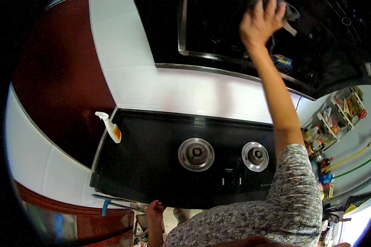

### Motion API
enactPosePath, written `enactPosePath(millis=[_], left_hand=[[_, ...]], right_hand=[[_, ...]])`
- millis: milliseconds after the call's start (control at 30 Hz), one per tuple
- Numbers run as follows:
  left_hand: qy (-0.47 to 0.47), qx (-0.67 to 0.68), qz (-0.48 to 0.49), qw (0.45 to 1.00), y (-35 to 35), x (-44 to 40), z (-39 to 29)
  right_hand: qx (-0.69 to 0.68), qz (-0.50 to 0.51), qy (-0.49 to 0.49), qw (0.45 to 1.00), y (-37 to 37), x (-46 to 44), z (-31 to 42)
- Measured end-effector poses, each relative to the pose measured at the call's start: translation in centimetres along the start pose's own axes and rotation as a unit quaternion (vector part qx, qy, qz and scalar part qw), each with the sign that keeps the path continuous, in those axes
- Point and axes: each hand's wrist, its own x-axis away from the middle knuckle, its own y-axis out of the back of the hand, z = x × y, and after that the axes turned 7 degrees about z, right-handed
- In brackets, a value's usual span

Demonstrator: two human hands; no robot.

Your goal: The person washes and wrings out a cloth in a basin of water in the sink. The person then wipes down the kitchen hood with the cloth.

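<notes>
My right hand (259, 25) reaches up to the glossy black range hood (218, 31), its fingers spread and flat. A blurred grey, crumpled-looking thing (292, 13) shows beside and partly behind these fingers; I cannot tell what it is. My left hand (154, 213) is low, by the front edge of the black countertop (144, 177), fingers loosely bent and nothing visible in them. Nearest to it are a thin rod and a blue-handled item (105, 206). A white spray bottle (113, 129) with an orange label stands at the counter's left end.
Two round gas burners, the left one (196, 154) and the right one (255, 156), sit in the black cooktop. White wall tiles (202, 88) lie behind. At right are a wall rack (338, 117) of packets, several bottles and a yellow hose (350, 159).
</notes>
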Motion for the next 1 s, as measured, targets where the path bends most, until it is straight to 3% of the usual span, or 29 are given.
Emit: enactPosePath(millis=[67,100,133,200,333,367,400,433,467,500,533,600,667,700,767,800,833,867,900,933,1000], left_hand=[[0.016,0.003,0.045,0.999,-0.2,-0.6,0.0],[0.03,-0.012,0.045,0.998,-0.6,-1.0,0.0],[0.044,-0.029,0.047,0.998,-1.3,-1.5,0.4],[0.059,-0.041,0.06,0.996,-2.7,-2.7,0.7],[0.077,-0.055,0.062,0.994,-5.4,-3.0,1.5],[0.084,-0.06,0.066,0.993,-5.1,-3.4,1.6],[0.09,-0.063,0.069,0.992,-5.1,-3.6,1.6],[0.097,-0.066,0.073,0.99,-5.1,-3.6,1.6],[0.104,-0.07,0.076,0.989,-5.1,-3.5,1.4],[0.109,-0.073,0.08,0.988,-5.1,-3.5,1.2],[0.121,-0.072,0.089,0.986,-4.7,-3.9,1.2],[0.143,-0.069,0.107,0.982,-3.7,-4.6,1.1],[0.107,-0.064,0.089,0.988,-5.0,-3.8,1.3],[0.091,-0.06,0.084,0.991,-5.8,-3.7,1.6],[0.11,-0.065,0.063,0.99,-4.7,-4.3,2.1],[0.121,-0.068,0.053,0.989,-4.5,-4.7,2.4],[0.117,-0.084,0.022,0.989,-6.2,-3.9,2.4],[0.114,-0.1,0.035,0.988,-6.4,-4.0,2.5],[0.111,-0.116,0.05,0.986,-6.3,-4.2,2.7],[0.104,-0.13,0.067,0.984,-6.6,-4.7,2.8],[0.107,-0.134,0.065,0.983,-8.2,-4.4,2.8]], right_hand=[[-0.045,0.138,-0.012,0.989,-2.2,1.5,2.9],[-0.102,0.293,0.048,0.949,-4.3,5.1,4.1],[-0.175,0.331,0.11,0.921,-3.2,5.8,5.9],[-0.084,0.333,0.259,0.903,-4.3,11.1,6.5],[-0.037,0.418,0.288,0.861,-2.4,14.6,-0.4],[-0.002,0.403,0.267,0.875,-2.0,15.9,-3.5],[0.119,0.412,0.253,0.867,-0.8,16.8,-7.0],[-0.01,0.349,0.145,0.926,-0.3,18.6,-11.0],[-0.037,0.367,0.039,0.928,2.6,17.7,-13.3],[0.03,0.353,-0.041,0.934,4.9,17.0,-15.6],[0.154,0.245,-0.126,0.949,5.5,16.5,-17.1],[0.205,0.221,-0.376,0.876,4.9,18.4,-22.8],[0.24,0.178,-0.598,0.744,2.6,20.6,-27.6],[0.462,0.134,-0.401,0.78,1.8,19.8,-26.2],[0.505,0.292,-0.367,0.724,1.6,15.0,-21.1],[0.44,0.264,-0.357,0.781,1.6,13.0,-17.4],[0.273,0.178,-0.332,0.885,1.4,11.5,-12.8],[0.151,0.173,-0.277,0.933,1.5,10.5,-8.7],[0.09,0.219,-0.199,0.951,1.6,10.5,-5.6],[-0.062,0.29,0.056,0.953,1.9,10.3,-4.7],[-0.162,0.266,0.191,0.931,0.0,12.5,-3.0]])
